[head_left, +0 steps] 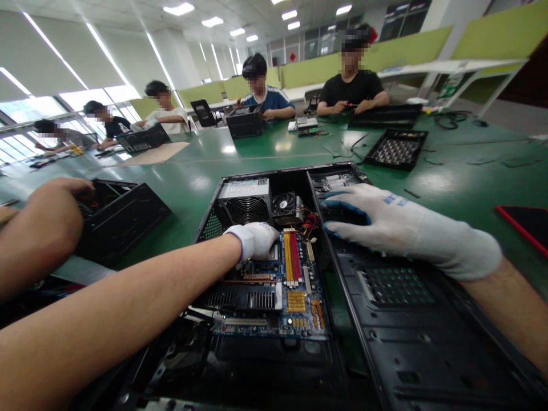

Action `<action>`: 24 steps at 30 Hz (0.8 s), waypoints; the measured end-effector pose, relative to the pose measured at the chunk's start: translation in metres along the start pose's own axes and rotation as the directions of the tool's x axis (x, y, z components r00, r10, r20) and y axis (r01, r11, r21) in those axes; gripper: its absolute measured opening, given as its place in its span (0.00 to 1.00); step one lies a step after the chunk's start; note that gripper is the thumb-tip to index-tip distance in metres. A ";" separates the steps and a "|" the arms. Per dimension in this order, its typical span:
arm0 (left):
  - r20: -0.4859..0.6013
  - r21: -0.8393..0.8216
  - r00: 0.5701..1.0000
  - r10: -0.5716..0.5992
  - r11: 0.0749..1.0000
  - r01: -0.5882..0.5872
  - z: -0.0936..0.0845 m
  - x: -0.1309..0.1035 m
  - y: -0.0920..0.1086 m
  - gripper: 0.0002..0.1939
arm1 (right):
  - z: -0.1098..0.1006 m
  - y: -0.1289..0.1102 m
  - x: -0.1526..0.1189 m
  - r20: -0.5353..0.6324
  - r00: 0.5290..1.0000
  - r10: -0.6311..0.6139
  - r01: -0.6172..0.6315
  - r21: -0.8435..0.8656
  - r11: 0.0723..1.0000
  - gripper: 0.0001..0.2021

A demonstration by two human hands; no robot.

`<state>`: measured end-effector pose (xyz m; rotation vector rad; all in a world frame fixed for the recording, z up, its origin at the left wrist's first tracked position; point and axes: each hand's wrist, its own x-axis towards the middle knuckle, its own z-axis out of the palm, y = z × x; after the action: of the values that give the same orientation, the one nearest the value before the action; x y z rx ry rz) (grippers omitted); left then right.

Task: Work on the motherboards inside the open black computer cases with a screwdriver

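The board is seated in the case, with the supply and the fan beyond it. The left hand is lowered over the board, its fingers curled down at the socket; whether anything is pinched there cannot be told, as the fingertips are hidden. The right hand is held part-open to the right of the board, thumb and fingers apart over the panel, with nothing seen in its grasp.

If the socket were pressed off-centre, its contacts might be bent. The slots on the board could be knocked by a sideways slip of the left hand, and the wires at its far edge could be snagged by the glove cloth.

No brand can be made out: the supply's label is too small to be read, and the blue print on the right glove is blurred.
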<state>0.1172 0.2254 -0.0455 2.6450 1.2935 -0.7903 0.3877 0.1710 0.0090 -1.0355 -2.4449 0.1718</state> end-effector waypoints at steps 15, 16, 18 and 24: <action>-0.001 0.009 1.000 0.001 1.000 -0.001 0.002 0.003 0.000 0.23 | 0.000 -0.001 0.000 0.005 1.000 0.001 -0.001 -0.025 1.000 0.26; -0.004 0.011 1.000 -0.001 1.000 0.001 0.003 0.003 0.000 0.23 | 0.000 -0.001 0.000 0.008 1.000 0.003 -0.002 -0.027 1.000 0.26; -0.005 0.017 1.000 -0.004 1.000 0.004 0.003 0.003 0.000 0.24 | -0.001 -0.003 0.001 0.015 1.000 0.010 -0.010 -0.030 0.999 0.27; 0.015 0.020 1.000 -0.007 1.000 0.007 0.004 0.004 -0.001 0.26 | -0.001 -0.004 0.002 0.022 0.999 0.023 -0.024 0.016 1.000 0.28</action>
<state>0.1167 0.2275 -0.0506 2.6463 1.2991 -0.8266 0.3845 0.1699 0.0121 -1.0610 -2.4472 0.2115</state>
